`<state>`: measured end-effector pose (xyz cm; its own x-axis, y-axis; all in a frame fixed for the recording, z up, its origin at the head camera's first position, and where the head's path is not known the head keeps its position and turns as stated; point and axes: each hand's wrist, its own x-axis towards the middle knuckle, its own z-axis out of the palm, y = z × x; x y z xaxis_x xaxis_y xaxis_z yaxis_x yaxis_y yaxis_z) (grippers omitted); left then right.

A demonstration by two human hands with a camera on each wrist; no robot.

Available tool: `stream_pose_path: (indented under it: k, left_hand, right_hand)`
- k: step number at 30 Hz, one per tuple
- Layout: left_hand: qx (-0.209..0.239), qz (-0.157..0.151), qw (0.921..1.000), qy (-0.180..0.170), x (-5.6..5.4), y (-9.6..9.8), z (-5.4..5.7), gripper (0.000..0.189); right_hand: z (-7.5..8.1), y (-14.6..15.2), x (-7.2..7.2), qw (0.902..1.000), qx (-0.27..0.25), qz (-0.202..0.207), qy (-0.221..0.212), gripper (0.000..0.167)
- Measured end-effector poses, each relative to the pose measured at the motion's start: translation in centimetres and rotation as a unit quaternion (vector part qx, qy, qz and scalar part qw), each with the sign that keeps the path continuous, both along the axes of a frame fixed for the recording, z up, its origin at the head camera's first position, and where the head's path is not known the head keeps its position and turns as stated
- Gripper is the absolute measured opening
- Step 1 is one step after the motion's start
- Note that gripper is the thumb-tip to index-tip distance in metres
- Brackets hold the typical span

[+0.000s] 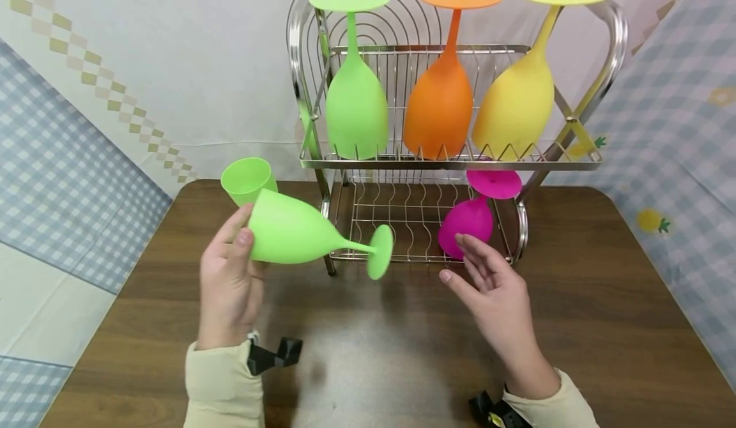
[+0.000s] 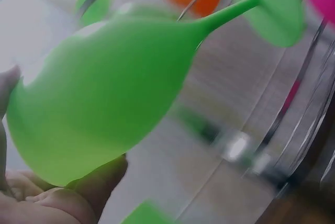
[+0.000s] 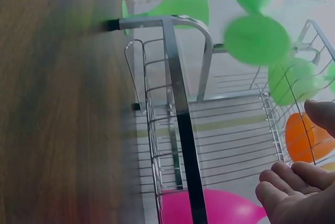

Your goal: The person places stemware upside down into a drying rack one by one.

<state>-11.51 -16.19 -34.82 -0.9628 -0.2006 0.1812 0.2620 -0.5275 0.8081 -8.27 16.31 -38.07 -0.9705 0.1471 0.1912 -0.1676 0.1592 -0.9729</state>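
My left hand [image 1: 227, 281] grips a light green plastic goblet [image 1: 293, 230] by its bowl near the rim. The goblet lies sideways in the air, its foot pointing right toward the rack and its mouth at the palm. In the left wrist view, thumb and fingers wrap the wide end of this green goblet [image 2: 104, 93]. My right hand [image 1: 500, 294] holds nothing; its fingers are loosely extended in front of a magenta goblet [image 1: 467, 223] on the rack's lower tier. The right wrist view shows the right hand's fingers [image 3: 282, 182] at the lower right.
A two-tier metal dish rack [image 1: 448, 165] stands at the back of the wooden table [image 1: 374, 364]. Upside down on its upper tier are green [image 1: 356, 105], orange [image 1: 439, 105] and yellow [image 1: 514, 105] goblets. Left of the rack stands another green goblet [image 1: 247, 179], mouth up.
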Motion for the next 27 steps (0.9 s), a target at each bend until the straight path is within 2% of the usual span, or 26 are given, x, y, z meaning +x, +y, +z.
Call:
stream_pose_path:
  k: [5, 8, 10, 13, 16, 19, 22, 27]
  left_hand:
    - [-0.011, -0.054, 0.9984, -0.006, 0.0, 3.5, -0.7, 0.069]
    - [0.007, -0.085, 0.9963, 0.005, 0.1, 5.0, -1.1, 0.072]
    - [0.028, -0.099, 0.9946, 0.012, 0.2, 5.7, -1.4, 0.072]
    - [0.059, -0.11, 0.9919, 0.019, 0.3, 6.3, -1.6, 0.067]
    - [0.081, -0.113, 0.99, 0.022, 0.4, 6.8, -1.8, 0.066]
    - [0.083, -0.117, 0.9893, 0.022, 0.5, 7.4, -2.0, 0.07]
    - [0.078, -0.127, 0.9887, 0.018, 0.6, 8.1, -2.2, 0.075]
    - [0.043, -0.175, 0.9836, 0.007, 0.3, 8.0, -2.8, 0.087]
  right_hand:
    - [-0.4, -0.1, -0.1, 0.999, -0.031, 0.032, 0.01, 0.064]
    - [-0.6, 0.4, -0.2, 0.9926, -0.076, 0.093, 0.021, 0.071]
    - [-0.5, 0.9, -0.2, 0.9822, -0.105, 0.153, 0.025, 0.08]
    - [-0.2, 1.7, -0.3, 0.9613, -0.13, 0.242, 0.025, 0.094]
    - [0.2, 2.0, -0.2, 0.9463, -0.143, 0.288, 0.033, 0.102]
    - [0.4, 2.0, -0.1, 0.943, -0.152, 0.29, 0.06, 0.098]
    - [0.4, 2.0, 0.0, 0.9446, -0.16, 0.272, 0.092, 0.089]
    - [0.5, 2.6, 0.0, 0.9485, -0.171, 0.245, 0.105, 0.08]
